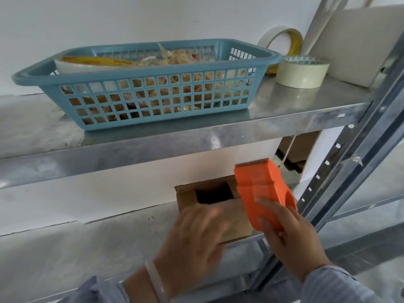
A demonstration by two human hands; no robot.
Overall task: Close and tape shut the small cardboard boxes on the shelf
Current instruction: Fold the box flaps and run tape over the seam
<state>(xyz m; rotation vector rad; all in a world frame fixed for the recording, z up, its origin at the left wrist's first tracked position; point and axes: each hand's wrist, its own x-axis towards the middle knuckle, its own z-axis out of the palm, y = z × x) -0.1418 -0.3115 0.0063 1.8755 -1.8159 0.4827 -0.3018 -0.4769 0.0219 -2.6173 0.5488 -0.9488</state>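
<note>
A small brown cardboard box (pixel 237 217) stands on the lower metal shelf (pixel 87 243), its top partly open with a dark gap showing. My left hand (pixel 194 239) is blurred, fingers spread over the box's front and near flap. My right hand (pixel 286 232) grips an orange tape dispenser (pixel 260 189) just right of the box, its serrated blade pointing up and away.
On the upper shelf (pixel 284 114) sits a blue plastic basket (pixel 153 101) full of crumpled tape scraps and a roll. Two tape rolls (pixel 301 72) stand to its right beside a white board (pixel 349 44). A slotted steel upright (pixel 349 154) runs along the right.
</note>
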